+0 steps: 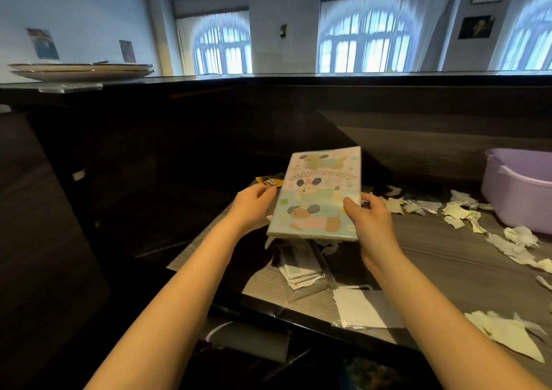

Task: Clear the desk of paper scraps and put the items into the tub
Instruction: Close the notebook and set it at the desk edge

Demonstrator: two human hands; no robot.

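Observation:
I hold a pastel notebook [319, 194] with cartoon puppies and the words "HELLO PUPPY" above the grey desk [433, 258]. My left hand [254, 204] grips its left edge. On the right edge my right hand [369, 219] holds on with the thumb over the cover. The lilac tub [519, 192] stands at the desk's far right. Torn paper scraps [457, 210] lie scattered between the notebook and the tub, and more scraps [504, 334] lie near the front edge.
A clear sleeve of cards [301, 273] and a white sheet in plastic [364, 309] lie under and in front of the notebook. A small yellow packet [268, 180] sits behind my left hand. Stacked plates [80, 71] rest on the dark raised counter at the left.

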